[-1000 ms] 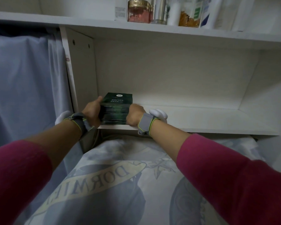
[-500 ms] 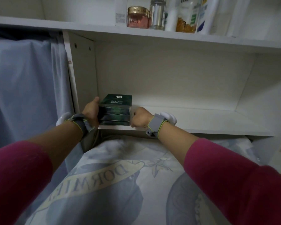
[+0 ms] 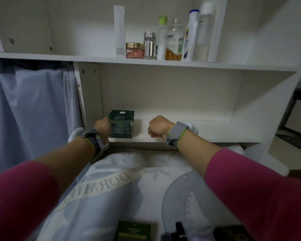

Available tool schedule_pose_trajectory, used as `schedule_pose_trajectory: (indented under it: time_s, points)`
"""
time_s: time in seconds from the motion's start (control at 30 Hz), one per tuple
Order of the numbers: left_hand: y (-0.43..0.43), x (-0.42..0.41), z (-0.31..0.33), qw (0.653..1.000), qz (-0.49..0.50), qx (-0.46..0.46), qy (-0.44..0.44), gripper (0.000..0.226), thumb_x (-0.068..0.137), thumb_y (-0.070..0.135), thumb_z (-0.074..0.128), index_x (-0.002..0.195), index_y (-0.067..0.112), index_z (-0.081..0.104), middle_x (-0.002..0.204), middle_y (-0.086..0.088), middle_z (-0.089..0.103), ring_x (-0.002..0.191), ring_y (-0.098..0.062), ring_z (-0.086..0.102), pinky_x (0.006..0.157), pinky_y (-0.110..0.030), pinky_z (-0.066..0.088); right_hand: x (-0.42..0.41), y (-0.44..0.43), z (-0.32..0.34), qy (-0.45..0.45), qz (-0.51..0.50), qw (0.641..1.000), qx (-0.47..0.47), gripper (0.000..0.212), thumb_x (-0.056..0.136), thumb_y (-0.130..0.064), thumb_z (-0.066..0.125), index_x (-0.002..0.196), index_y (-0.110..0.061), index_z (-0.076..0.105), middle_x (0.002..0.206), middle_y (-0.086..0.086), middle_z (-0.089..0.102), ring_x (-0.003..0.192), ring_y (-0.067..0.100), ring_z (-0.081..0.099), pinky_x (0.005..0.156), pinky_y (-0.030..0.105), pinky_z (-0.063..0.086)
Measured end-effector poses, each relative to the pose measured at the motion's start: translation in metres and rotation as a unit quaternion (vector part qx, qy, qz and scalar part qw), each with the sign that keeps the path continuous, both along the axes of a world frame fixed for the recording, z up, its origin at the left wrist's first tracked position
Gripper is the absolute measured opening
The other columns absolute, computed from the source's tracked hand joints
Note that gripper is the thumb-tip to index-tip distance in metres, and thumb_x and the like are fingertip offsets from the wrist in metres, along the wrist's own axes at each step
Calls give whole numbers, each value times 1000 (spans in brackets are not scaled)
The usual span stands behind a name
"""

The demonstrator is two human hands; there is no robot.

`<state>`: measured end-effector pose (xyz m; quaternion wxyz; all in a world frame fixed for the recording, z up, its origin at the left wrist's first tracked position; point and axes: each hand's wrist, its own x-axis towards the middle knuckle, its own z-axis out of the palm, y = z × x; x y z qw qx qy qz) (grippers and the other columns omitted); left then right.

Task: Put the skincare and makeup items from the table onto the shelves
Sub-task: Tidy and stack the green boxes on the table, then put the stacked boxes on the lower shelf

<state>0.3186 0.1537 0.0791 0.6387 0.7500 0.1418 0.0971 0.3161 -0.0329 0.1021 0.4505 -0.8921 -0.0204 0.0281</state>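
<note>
At the near edge of the view, a flat dark green box (image 3: 134,231) lay on the cloth-covered surface (image 3: 129,188), its long side running left to right, with a few small dark items (image 3: 179,229) just to its right, too dim to identify. Both arms in pink sleeves reached away from these across the surface, so what remained lay back toward the body, roughly between the two forearms. Farther on, the right hand (image 3: 157,126) hovered at the front edge of the lower shelf (image 3: 207,133), curled into a fist with nothing in it, clearly apart from the stack of green boxes (image 3: 122,124). The left hand (image 3: 102,126) curled around the stack's left side, thumb at the top box. The stack sat at the shelf's left end. The free right hand seemed readier to draw back. Beyond, the upper shelf (image 3: 59,57) carried bottles and jars (image 3: 174,44).
</note>
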Motion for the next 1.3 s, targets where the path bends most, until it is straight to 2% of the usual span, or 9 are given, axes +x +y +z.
schedule_pose_trajectory:
  time_s: [0.3,0.47,0.67,0.77,0.93,1.0,1.1,1.23,1.3]
  points:
    - [-53,-86,25,998,-45,-51,17,33,101,25,32,69,18,35,71,-2,37,59,-17,37,74,-34,40,-76,-38,27,-2,-8,1000,-16,35,88,6,47,122,13,53,84,15,53,80,26,51,78,34,44]
    - [-74,-130,32,995,-80,-62,23,38,101,25,33,65,15,30,67,-3,29,55,-16,28,54,-24,28,-118,-61,29,-4,-14,999,-29,36,86,4,50,121,14,54,92,17,54,84,27,51,78,35,45]
    - [-106,-172,26,988,-114,-81,60,32,99,20,33,68,14,36,68,-5,30,55,-20,30,62,-30,38,-161,-88,18,-4,-22,999,-37,34,86,1,53,118,12,58,91,16,55,83,26,51,78,35,46]
    - [-119,-189,18,983,-136,-88,90,26,101,25,34,85,8,45,79,-8,42,74,-24,43,82,-38,42,-179,-101,8,-5,-18,998,-63,34,87,0,53,119,12,58,92,16,55,84,26,51,82,39,48]
    - [-132,-213,-1,981,-161,-46,97,45,102,34,38,130,-1,44,119,-20,49,106,-35,48,91,-43,42,-210,-122,-13,19,28,986,-161,38,87,-7,61,121,9,58,98,20,62,84,26,53,78,39,49]
    - [-134,-219,-7,980,-166,-36,100,38,102,33,37,119,-1,46,119,-21,49,104,-35,47,90,-42,42,-218,-128,-25,27,55,976,-207,45,87,-12,66,124,11,56,110,25,62,92,33,58,76,40,48]
    - [-138,-233,-21,979,-167,-22,112,36,102,34,40,108,-1,47,110,-19,50,98,-33,48,86,-41,42,-235,-142,-46,52,92,954,-279,54,86,-20,70,131,4,52,133,18,55,120,31,54,96,35,45]
    - [-135,-241,-38,977,-177,27,113,24,97,27,51,87,5,55,83,-11,48,66,-23,42,62,-30,40,-242,-156,-69,85,116,924,-353,66,85,-29,71,137,3,46,141,17,47,126,31,49,101,36,44]
    - [-135,-247,-46,973,-190,66,117,22,96,23,52,102,2,59,81,-9,49,64,-21,45,59,-29,41,-246,-164,-80,112,118,915,-370,78,83,-32,73,144,-2,36,148,13,39,131,29,44,102,33,42]
